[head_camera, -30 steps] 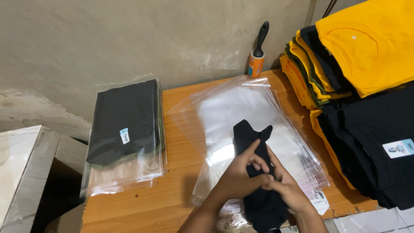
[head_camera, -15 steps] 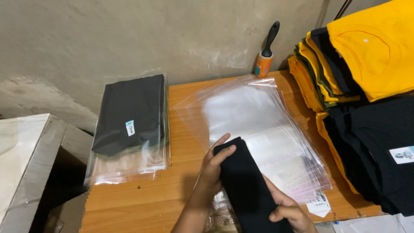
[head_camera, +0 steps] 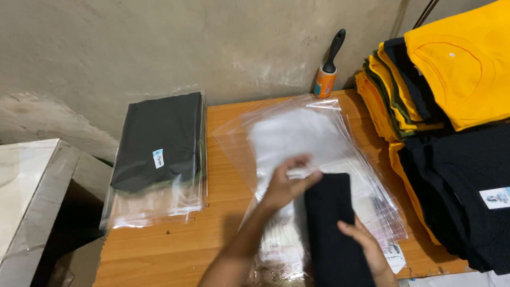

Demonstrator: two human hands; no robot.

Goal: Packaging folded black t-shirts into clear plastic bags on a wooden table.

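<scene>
Pinching the top clear plastic bag (head_camera: 313, 143) at its near edge, left hand (head_camera: 284, 186) sits mid-frame, fingers closed on the film. Folded black shirt (head_camera: 332, 228) lies just right of it, long axis running toward lower frame, on the bag stack. Right hand (head_camera: 366, 250) presses flat on the shirt's lower right, fingers spread. Bagged black shirts (head_camera: 159, 141) left, lint roller (head_camera: 328, 69) top on the wooden surface (head_camera: 223, 212).

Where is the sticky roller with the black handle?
In the head view, the lint roller stands at the back of the wooden table, leaning on the wall, right of centre, just left of the pile of yellow and dark shirts.
</scene>
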